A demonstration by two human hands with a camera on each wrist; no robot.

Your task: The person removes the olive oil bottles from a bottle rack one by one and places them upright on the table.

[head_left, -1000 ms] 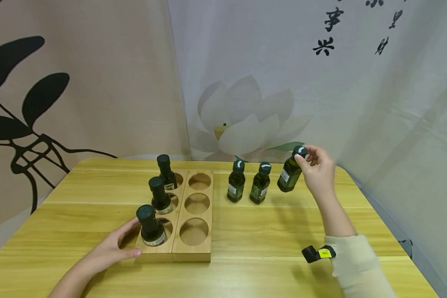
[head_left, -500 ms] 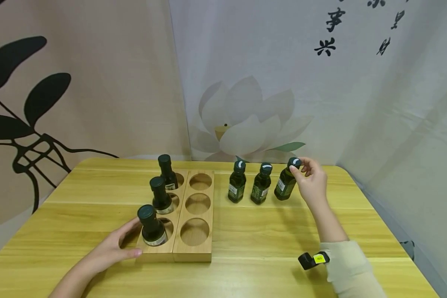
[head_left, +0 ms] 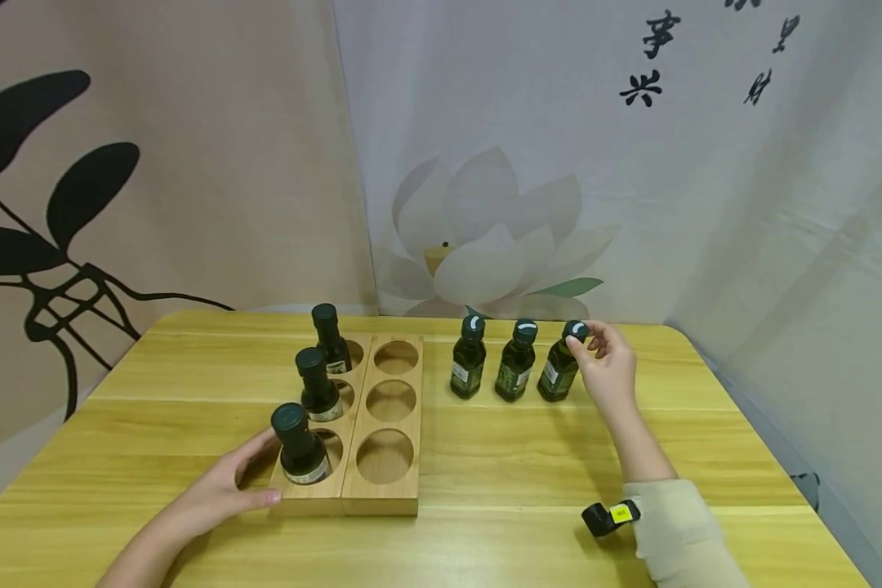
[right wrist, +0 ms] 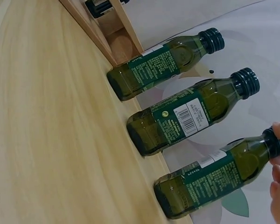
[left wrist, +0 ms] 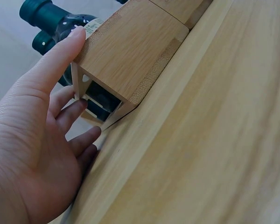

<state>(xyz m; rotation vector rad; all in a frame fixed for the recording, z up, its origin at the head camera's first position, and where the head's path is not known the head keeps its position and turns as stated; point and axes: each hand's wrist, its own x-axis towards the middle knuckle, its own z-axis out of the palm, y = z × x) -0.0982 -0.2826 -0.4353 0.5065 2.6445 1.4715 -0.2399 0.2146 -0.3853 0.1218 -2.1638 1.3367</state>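
Note:
My right hand (head_left: 608,369) pinches the black cap of a small green glass bottle (head_left: 559,371) between thumb and fingers. Its base appears to meet the table in the right wrist view, in line with two matching bottles: the middle one (right wrist: 191,116) with a barcode label, and the far one (right wrist: 154,70) closest to the rack. My left hand (head_left: 228,487) holds the left front corner of a wooden rack (head_left: 380,500), thumb on the front, fingers at the open side. Three dark, black-capped bottles, among them the front one (head_left: 299,445), stand in the rack's left row of holes.
Three round holes, such as the front hole (head_left: 384,457), in the rack's right row hold nothing. The light wooden table (head_left: 500,482) extends around the rack and bottles. A printed cloth backdrop (head_left: 500,122) hangs behind the table's far edge.
My right hand has lowered the bottle and shifted it left, beside the other two, still pinching its cap. The left hand and rack stay where they were.

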